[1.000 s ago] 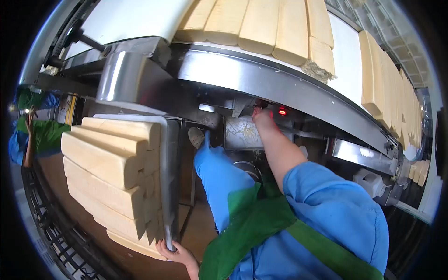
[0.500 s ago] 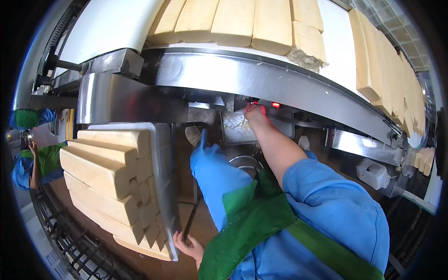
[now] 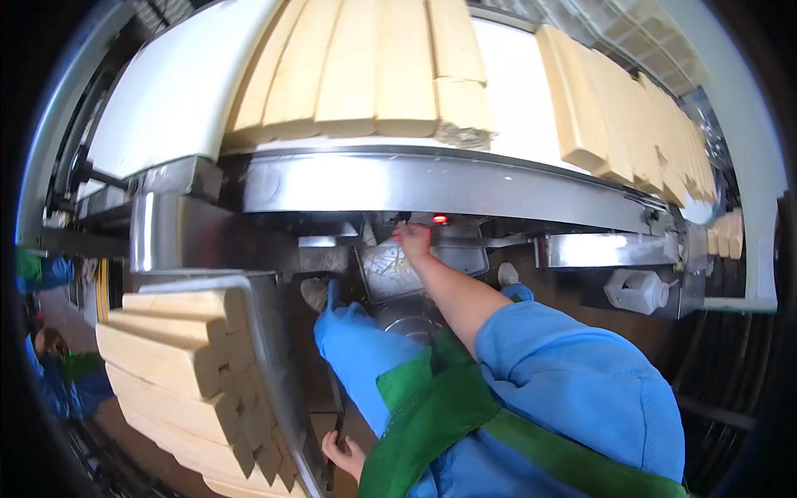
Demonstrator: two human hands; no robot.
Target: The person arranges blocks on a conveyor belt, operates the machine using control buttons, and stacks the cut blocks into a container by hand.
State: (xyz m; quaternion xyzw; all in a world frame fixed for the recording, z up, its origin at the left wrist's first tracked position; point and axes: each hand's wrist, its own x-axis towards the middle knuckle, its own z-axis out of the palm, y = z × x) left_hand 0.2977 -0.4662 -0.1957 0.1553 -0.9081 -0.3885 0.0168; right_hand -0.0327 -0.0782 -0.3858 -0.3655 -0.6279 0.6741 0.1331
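My right hand [image 3: 413,241] reaches under the steel front rail [image 3: 432,184] of a white-topped conveyor. Its fingers are drawn together at a small dark part [image 3: 403,217], perhaps a knob; what they hold is not clear. Just right of the fingertips glows a red light [image 3: 440,219]. Low down, my left hand [image 3: 344,456] hangs with its fingers apart and nothing in it. It is nearest to a pale plastic crate [image 3: 270,357], apart from its edge. Long pale-yellow blocks [image 3: 162,353] are stacked in the crate.
More pale blocks [image 3: 349,75] lie side by side on the white belt [image 3: 519,91], one with a ragged end. Another row [image 3: 581,108] stands to the right. Below are a metal tray [image 3: 386,278] with scraps and a white jug [image 3: 635,290]. A co-worker's sleeve [image 3: 54,390] shows at far left.
The view has shifted, so the conveyor and blocks sit lower and further left. My right hand stays at the same spot under the rail beside the red light. My left hand stays low and open.
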